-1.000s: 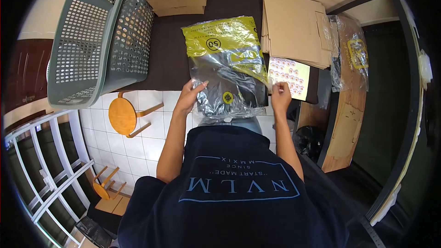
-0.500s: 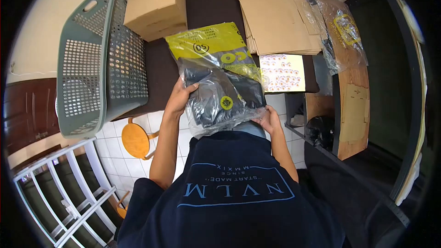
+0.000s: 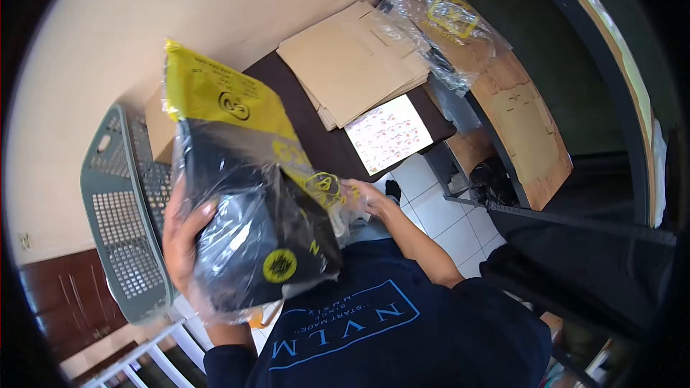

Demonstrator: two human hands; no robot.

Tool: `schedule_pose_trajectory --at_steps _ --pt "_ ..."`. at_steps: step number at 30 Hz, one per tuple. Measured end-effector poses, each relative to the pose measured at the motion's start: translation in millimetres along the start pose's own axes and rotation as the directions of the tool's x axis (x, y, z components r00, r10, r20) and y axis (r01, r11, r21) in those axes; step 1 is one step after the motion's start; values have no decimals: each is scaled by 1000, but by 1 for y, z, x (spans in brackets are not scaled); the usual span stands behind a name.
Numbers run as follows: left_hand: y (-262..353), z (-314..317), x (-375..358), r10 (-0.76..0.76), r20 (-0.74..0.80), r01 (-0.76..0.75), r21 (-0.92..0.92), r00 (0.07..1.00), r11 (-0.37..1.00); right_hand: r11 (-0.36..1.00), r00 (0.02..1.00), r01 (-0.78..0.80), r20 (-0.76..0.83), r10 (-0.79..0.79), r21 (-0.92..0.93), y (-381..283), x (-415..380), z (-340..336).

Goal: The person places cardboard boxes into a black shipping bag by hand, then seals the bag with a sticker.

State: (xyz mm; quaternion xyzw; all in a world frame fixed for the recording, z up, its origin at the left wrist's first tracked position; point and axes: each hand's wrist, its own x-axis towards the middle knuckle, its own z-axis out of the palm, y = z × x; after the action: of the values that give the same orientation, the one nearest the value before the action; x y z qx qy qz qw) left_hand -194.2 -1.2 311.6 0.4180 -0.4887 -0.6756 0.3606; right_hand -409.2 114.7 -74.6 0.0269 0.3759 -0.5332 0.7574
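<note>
Left grip (image 3: 185, 233) upright, wrapped round the left edge of bag (image 3: 248, 205), thumb on front, closed on it. Right grip (image 3: 369, 197), arm angled inward, fingers closed on the bag's right edge. One bag, tilted, between both grips; dark contents unclear. Beyond right grip, on desk (image 3: 287, 93): one sticker sheet (image 3: 388, 133), one stack of flat cardboard (image 3: 352, 61). Beside left grip: one basket (image 3: 118, 208), one box (image 3: 159, 126), both partly blocked by the bag.
</note>
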Motion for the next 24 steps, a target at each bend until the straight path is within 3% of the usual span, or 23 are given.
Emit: schedule_pose_trajectory --at_steps 1,3,4,7,11,15,16,17,18,20,21,22,24 --pt "12 10 -2 53 4 -53 16 999 998 1000 1000 18 1 -18 9 -10 2 11" --pt "31 29 -8 145 12 -145 84 989 986 970 979 -122 133 152 -213 -26 6 32" --pt "38 33 -10 172 16 -172 102 985 980 973 981 -108 134 138 -206 -18 21 41" --pt "56 28 -11 278 21 -278 131 960 952 997 972 -77 220 82 -32 -9 35 73" --pt "74 -7 -5 421 -11 -412 180 907 893 959 950 27 291 -113 283 -31 12 122" --pt "76 -66 16 541 -6 -512 315 841 799 905 937 227 173 -304 359 -91 -50 118" --pt "75 -73 27 539 29 -513 354 842 782 892 941 308 30 -336 332 -111 -63 105" --pt "80 -49 34 440 78 -445 48 894 894 875 921 390 -118 -372 287 -131 -77 90" --pt "82 -33 44 350 162 -305 -253 923 918 857 883 457 -242 -403 240 -151 -92 74" --pt "71 -2 65 395 129 -390 -59 910 919 740 742 670 -87 -665 55 -188 -135 46" --pt "66 13 76 416 112 -423 41 902 905 719 697 694 -213 -685 -38 -197 -147 19" --pt "67 38 86 295 152 -301 17 943 954 666 590 729 -345 -730 -161 -206 -175 17" --pt "67 76 110 -7 271 19 -43 962 999 576 500 762 -298 -813 -296 -224 -220 -6"
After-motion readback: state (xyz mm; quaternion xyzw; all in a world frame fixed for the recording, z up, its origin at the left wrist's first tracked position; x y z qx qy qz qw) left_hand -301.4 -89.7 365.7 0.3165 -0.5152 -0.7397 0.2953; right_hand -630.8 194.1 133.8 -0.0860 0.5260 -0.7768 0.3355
